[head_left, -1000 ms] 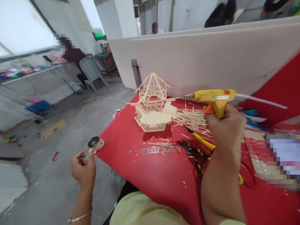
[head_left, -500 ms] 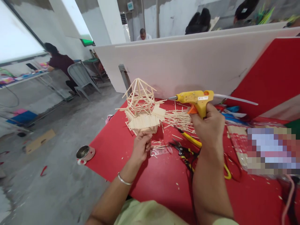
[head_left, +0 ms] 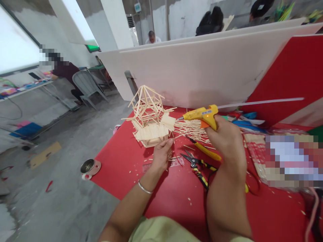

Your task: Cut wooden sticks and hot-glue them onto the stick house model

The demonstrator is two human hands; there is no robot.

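A model built of thin wooden sticks (head_left: 151, 131) stands on the red table, with an open pointed frame on top and a wider, partly planked lower part. At its front right edge is my left hand (head_left: 163, 154), thumb and fingers pinched together; whatever lies between them is too small to make out. My right hand (head_left: 225, 137) grips a yellow hot glue gun (head_left: 202, 115) with an orange trigger. Its nozzle points left, close to the model's right side, and a long clear glue stick (head_left: 262, 102) sticks out of its back.
Loose wooden sticks (head_left: 193, 130) are heaped right of the model. Yellow-handled pliers (head_left: 207, 151), black-and-yellow cutters (head_left: 198, 168) and a clear pink ruler (head_left: 178, 162) lie nearer me. A mug (head_left: 92, 167) stands at the left edge. White boards (head_left: 196, 70) rise behind the table.
My left hand has shifted right along the model's front edge, its fingers now at the front right corner. The glue gun has come lower and slightly left, nearer the model.
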